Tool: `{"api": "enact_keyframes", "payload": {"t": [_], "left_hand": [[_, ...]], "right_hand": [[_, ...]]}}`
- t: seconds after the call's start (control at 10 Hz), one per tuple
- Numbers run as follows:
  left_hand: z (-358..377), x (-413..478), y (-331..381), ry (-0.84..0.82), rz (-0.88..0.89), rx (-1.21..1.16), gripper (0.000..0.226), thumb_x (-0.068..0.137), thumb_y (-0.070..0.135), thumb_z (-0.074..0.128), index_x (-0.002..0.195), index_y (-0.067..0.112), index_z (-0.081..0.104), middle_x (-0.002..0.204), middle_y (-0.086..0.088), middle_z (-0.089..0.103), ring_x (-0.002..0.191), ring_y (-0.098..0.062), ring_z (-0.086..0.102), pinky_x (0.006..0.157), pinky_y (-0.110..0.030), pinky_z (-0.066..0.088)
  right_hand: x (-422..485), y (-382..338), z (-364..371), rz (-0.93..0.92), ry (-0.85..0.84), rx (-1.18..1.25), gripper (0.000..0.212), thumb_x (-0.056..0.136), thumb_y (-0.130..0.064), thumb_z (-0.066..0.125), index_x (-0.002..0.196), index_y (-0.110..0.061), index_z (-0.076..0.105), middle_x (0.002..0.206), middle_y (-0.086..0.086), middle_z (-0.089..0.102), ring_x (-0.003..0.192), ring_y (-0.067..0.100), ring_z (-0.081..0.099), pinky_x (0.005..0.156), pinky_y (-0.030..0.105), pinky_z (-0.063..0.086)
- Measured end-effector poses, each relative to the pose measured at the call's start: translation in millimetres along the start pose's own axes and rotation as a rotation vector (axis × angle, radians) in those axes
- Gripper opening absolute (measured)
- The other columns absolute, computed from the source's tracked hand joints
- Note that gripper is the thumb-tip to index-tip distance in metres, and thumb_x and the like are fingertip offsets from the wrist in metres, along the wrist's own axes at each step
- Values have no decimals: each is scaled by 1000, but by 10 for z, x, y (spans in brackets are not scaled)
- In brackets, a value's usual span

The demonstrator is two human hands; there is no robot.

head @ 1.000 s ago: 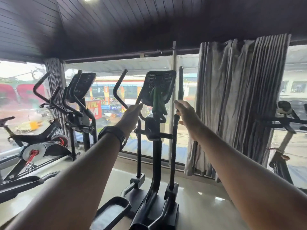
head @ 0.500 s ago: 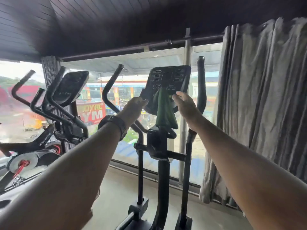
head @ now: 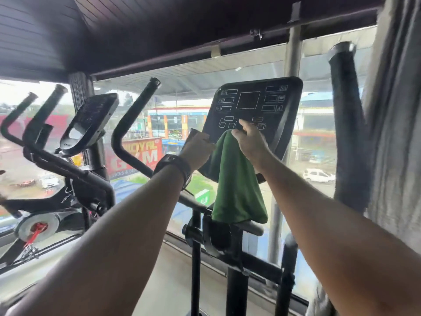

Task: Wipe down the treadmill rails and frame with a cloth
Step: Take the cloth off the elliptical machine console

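A green cloth (head: 237, 183) hangs down over the lower part of the black console (head: 262, 106) of the machine in front of me. My right hand (head: 249, 142) pinches the cloth's top against the console face. At the console's left lower edge my left hand (head: 198, 149) rests with curled fingers, a black watch on its wrist; what it holds is hidden. The machine's left handle bar (head: 134, 124) and thick right handle bar (head: 348, 124) rise on either side. Its centre post (head: 237, 286) runs down below the cloth.
A second black machine with its own console (head: 91, 122) and handle bars stands to the left, with a spin bike flywheel (head: 38, 226) below it. A grey curtain (head: 396, 133) hangs at the right. A large window runs behind everything.
I have moved much closer to the console. My right hand rose from beside the cloth and took hold of its top; my left hand shifted up to the console's left edge.
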State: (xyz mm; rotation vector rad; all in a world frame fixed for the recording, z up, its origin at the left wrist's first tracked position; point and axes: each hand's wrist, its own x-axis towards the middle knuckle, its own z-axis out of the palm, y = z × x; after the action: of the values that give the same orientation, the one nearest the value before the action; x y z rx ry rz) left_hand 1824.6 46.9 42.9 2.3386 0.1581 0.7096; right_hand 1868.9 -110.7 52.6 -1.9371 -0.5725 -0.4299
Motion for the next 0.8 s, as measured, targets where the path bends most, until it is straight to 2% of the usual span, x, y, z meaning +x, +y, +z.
{"api": "enact_keyframes", "payload": {"t": [0.1, 0.2, 0.3, 0.4, 0.5, 0.6, 0.7, 0.8], "left_hand": [[188, 274, -138, -6, 9, 48, 32, 102, 17, 49, 133, 8, 52, 84, 16, 36, 101, -12, 40, 99, -25, 41], [321, 376, -180, -55, -52, 117, 19, 106, 16, 43, 118, 7, 54, 80, 5, 37, 89, -15, 47, 74, -7, 40], [356, 471, -243, -72, -101, 229, 30, 103, 20, 49, 121, -2, 59, 111, -17, 61, 111, -30, 59, 95, -33, 45], [303, 457, -216, -2, -103, 194, 33, 101, 14, 49, 126, -4, 60, 119, -20, 62, 118, -37, 58, 95, -37, 46], [206, 410, -140, 164, -15, -75, 29, 95, 19, 54, 111, -2, 67, 114, -24, 66, 99, -35, 62, 91, -45, 52], [37, 281, -24, 274, -31, -359, 20, 81, 26, 59, 89, 12, 71, 93, -13, 72, 80, -27, 64, 79, -53, 58], [-164, 26, 136, 285, 1, -477, 23, 72, 28, 59, 84, 17, 75, 83, -6, 74, 83, -29, 68, 76, -44, 57], [-329, -258, 260, 267, 70, -542, 33, 69, 33, 62, 80, 4, 71, 73, -11, 65, 68, -18, 53, 66, -36, 44]], "right_hand": [[245, 213, 172, 16, -8, 51, 51, 103, -34, 53, 151, -18, 48, 151, 7, 52, 141, 25, 46, 115, 38, 36], [346, 249, 313, -58, 63, 120, 35, 102, -22, 54, 133, -11, 66, 134, 6, 67, 128, 21, 57, 103, 27, 40], [355, 270, 375, -86, 152, 191, 22, 99, -21, 62, 114, -11, 74, 110, 2, 75, 106, 16, 67, 96, 31, 50], [343, 274, 351, -64, 221, 188, 21, 91, -26, 73, 109, -15, 75, 101, -2, 76, 99, 15, 69, 96, 38, 53], [265, 169, 278, -65, 286, 80, 33, 85, -19, 73, 118, -16, 73, 108, 1, 75, 105, 20, 68, 93, 36, 54], [131, 92, 198, 11, 246, -40, 27, 80, -5, 61, 104, -12, 70, 95, 5, 71, 94, 29, 64, 79, 36, 52], [-136, 25, 54, 99, 175, -107, 18, 79, -3, 57, 85, -16, 67, 82, 5, 65, 84, 31, 60, 70, 33, 44], [-462, -119, -116, 62, 214, -155, 29, 85, -9, 60, 107, -24, 72, 103, 3, 73, 98, 28, 64, 82, 32, 47]]}}
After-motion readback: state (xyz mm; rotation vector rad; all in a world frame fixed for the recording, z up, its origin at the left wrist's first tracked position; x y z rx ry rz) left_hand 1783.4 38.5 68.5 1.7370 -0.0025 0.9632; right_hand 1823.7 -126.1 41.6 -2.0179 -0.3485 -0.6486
